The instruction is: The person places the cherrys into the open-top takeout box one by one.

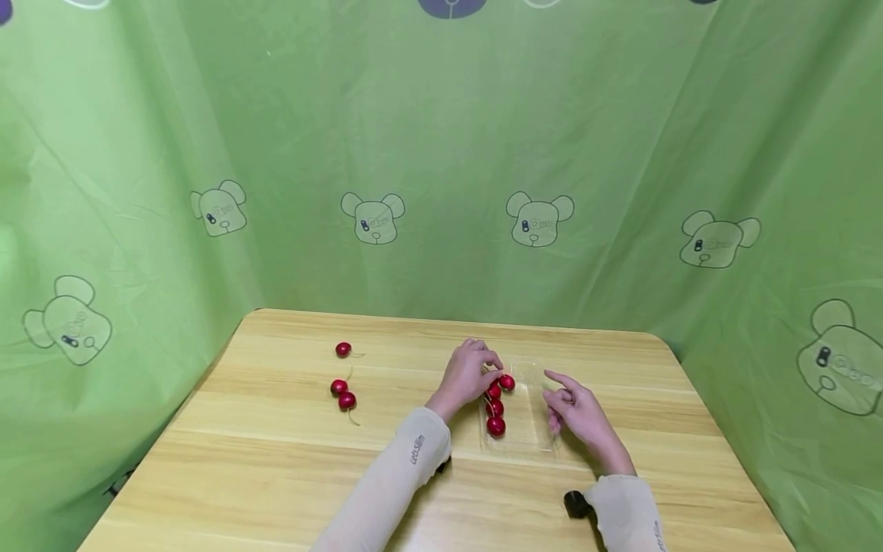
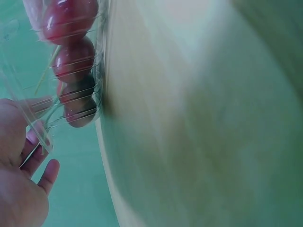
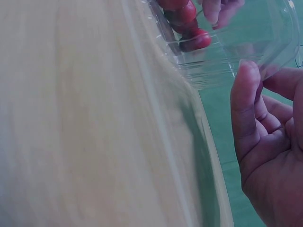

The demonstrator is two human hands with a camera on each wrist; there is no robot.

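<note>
A clear plastic container [image 1: 524,418] lies on the table, with several red cherries [image 1: 495,427] lined along its left side. My left hand [image 1: 464,376] reaches over the far left part of the container. Its thumb and forefinger come together at a cherry [image 1: 507,382] and seem to pinch its stem; the exact contact is partly hidden. Through the plastic in the left wrist view, thin stems [image 2: 54,106] run toward the fingers. At the container's right rim is my right hand [image 1: 578,412]. In the right wrist view its thumb [image 3: 246,85] and forefinger pinch the rim.
On the left of the wooden table [image 1: 276,475] lie a single cherry [image 1: 343,349] and a pair of touching cherries [image 1: 347,401], with stems attached. A green curtain [image 1: 448,276] printed with bear faces hangs behind and at both sides.
</note>
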